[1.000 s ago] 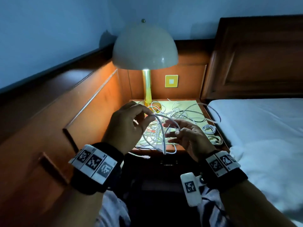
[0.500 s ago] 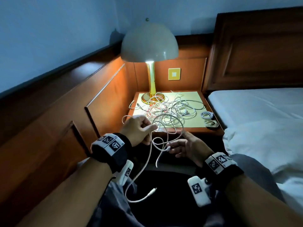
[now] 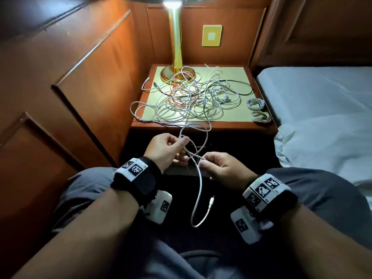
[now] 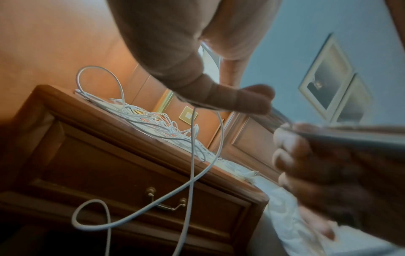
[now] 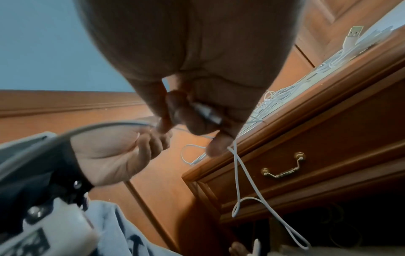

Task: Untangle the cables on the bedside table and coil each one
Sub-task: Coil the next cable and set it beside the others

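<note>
A tangle of white, red and black cables (image 3: pixel 189 99) lies on the bedside table (image 3: pixel 229 123). One white cable (image 3: pixel 199 190) runs from the tangle off the front edge into my lap, its free plug (image 3: pixel 211 201) dangling. My left hand (image 3: pixel 171 150) pinches this cable (image 4: pixel 192 155) between thumb and forefinger. My right hand (image 3: pixel 215 168) grips the same cable (image 5: pixel 238 173) just to the right, a white plug (image 5: pixel 208 112) held in its curled fingers. Two coiled white cables (image 3: pixel 255 103) (image 3: pixel 260 116) lie at the table's right edge.
A brass lamp (image 3: pixel 176 37) stands at the table's back left. Wooden wall panelling (image 3: pixel 80 77) closes the left side, and a bed with a white sheet (image 3: pixel 322 109) lies on the right. A drawer with a brass handle (image 5: pixel 282 169) is under the tabletop.
Both hands have drawn back from over the table toward my lap, pulling one white cable out of the tangle. The view has tilted down.
</note>
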A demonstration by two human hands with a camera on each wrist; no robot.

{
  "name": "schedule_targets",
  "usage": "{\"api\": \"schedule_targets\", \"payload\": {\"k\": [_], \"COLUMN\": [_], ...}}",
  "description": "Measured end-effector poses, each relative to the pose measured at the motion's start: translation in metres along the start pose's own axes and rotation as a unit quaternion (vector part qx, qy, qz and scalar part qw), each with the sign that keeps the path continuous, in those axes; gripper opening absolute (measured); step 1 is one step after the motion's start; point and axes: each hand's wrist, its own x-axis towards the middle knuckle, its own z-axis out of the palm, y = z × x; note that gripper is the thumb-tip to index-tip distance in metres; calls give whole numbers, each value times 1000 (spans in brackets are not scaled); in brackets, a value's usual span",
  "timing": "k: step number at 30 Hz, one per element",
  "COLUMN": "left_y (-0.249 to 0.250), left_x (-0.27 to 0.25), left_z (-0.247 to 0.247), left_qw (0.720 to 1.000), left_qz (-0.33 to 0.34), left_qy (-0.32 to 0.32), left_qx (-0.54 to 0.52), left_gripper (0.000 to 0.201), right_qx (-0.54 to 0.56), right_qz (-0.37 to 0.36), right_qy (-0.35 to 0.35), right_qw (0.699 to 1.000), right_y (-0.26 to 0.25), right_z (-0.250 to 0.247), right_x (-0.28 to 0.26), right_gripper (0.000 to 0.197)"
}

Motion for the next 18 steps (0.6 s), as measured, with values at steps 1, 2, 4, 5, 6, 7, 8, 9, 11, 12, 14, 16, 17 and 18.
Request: {"api": "schedule_targets", "payload": {"k": [1, 2, 4, 5, 6, 7, 8, 9, 11, 12, 14, 16, 17, 18], "left_y": [-3, -6, -11, -12, -11, -9, -7, -6, -8, -10, -12, -13, -13, -12], "left_x": [3, 6, 9, 9, 8, 6, 4, 1, -2, -3, 1, 12, 17, 22], "left_z": [-2, -4, -6, -6, -4, -1, 2, 5, 11, 13, 14, 9, 5, 1], "left_qw": [999, 995, 977, 966, 958, 955, 955, 956, 953, 952, 953, 953, 956, 963], "left_qz": [-3, 1, 43, 87, 133, 166, 180, 172, 137, 126, 132, 152, 156, 156], "left_qy": [4, 10, 28, 28, 9, -32, -87, -144, -226, -237, -209, -153, -126, -103], "left_qx": [40, 96, 205, 241, 254, 245, 219, 188, 148, 147, 176, 214, 212, 192], "left_gripper": [33, 38, 41, 37, 32, 28, 27, 27, 26, 26, 27, 25, 22, 17], "right_qx": [-7, -1, 40, 75, 124, 187, 253, 311, 396, 431, 494, 546, 571, 590], "right_qz": [-17, -32, -47, -46, -37, -23, -7, 5, 11, 10, 0, -6, -7, -8], "right_qy": [21, 36, 44, 39, 30, 18, 7, 0, -2, 5, 35, 81, 101, 115], "right_qw": [1000, 999, 997, 995, 991, 982, 968, 950, 918, 902, 869, 834, 815, 799], "right_y": [-2, -4, -8, -10, -11, -11, -11, -10, -8, -8, -8, -6, -4, -2], "right_z": [-3, -7, -14, -17, -18, -19, -20, -21, -26, -29, -41, -55, -62, -68], "right_x": [2, 3, 6, 6, 6, 6, 6, 6, 6, 5, 3, 0, -1, -3], "right_gripper": [22, 24, 27, 28, 28, 28, 27, 26, 24, 22, 20, 23, 27, 31]}}
